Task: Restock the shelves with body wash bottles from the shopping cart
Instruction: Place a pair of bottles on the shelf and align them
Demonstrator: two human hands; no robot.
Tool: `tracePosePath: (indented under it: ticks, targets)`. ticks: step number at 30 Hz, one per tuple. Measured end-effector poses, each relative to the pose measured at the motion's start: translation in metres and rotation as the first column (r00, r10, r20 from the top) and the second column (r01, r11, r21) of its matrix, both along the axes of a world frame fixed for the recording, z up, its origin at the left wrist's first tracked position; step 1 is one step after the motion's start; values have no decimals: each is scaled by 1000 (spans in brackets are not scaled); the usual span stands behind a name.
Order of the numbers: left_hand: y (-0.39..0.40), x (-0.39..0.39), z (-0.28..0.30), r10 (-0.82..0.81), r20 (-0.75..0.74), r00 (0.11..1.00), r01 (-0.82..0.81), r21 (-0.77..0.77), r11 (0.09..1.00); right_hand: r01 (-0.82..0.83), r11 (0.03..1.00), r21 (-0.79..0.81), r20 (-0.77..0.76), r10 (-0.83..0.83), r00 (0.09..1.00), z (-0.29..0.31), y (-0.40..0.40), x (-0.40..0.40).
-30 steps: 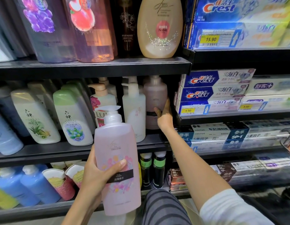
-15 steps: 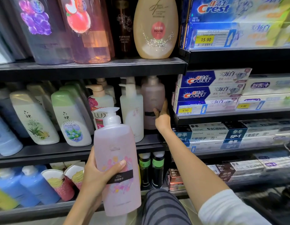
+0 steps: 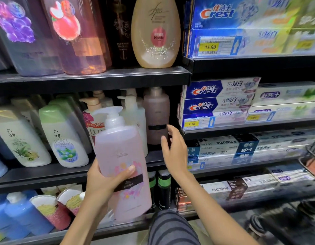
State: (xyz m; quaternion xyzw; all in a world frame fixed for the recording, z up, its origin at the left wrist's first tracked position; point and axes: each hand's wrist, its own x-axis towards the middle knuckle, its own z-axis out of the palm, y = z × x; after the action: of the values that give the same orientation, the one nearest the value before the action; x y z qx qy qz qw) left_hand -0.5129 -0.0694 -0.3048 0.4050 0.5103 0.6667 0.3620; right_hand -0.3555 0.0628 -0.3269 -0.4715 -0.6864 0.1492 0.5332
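Your right hand [image 3: 174, 152] has come back off the dusky-pink bottle [image 3: 156, 117] at the shelf's rear, at one o'clock, fingers now loosely spread and empty. Nearer, your left hand [image 3: 107, 181] wraps the pink pump bottle [image 3: 123, 161]. Its tall pump could clip the shelf edge [image 3: 93, 80] above.

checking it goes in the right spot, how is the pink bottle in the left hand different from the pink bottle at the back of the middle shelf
The held bottle is in the left hand, tilted, in front of the shelves; the shelf bottle stands upright, set back. The held bottle looks pale and bright, the shelf bottle duller in shadow. The held bottle shows flowers above its band; none can be made out on the shelf bottle. Both have a pump top and a dark band.
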Motion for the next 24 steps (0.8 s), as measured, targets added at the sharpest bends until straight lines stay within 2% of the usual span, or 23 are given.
tracePosePath:
  ticks: [1,3,6,11,18,24]
  targets:
    - [8,2,3,2,-19,1000,-2,13,1000,45,986,162,21,-49,999,3,-3,13]
    - [26,10,11,-10,-50,999,12,44,999,127,887,443,94,-187,978,10,3,41]
    - [55,25,20,-24,-93,995,32,83,996,157,784,600,193,-333,923,14,23,75]
    - [91,51,27,-32,-204,978,62,143,988,110,733,672,311,-413,856,-2,43,101]
    - [113,62,13,-42,-285,958,90,157,983,84,747,660,301,-365,881,-11,51,100]
    - [131,54,-3,-50,-298,953,74,71,995,78,721,689,298,-379,876,-12,55,100]
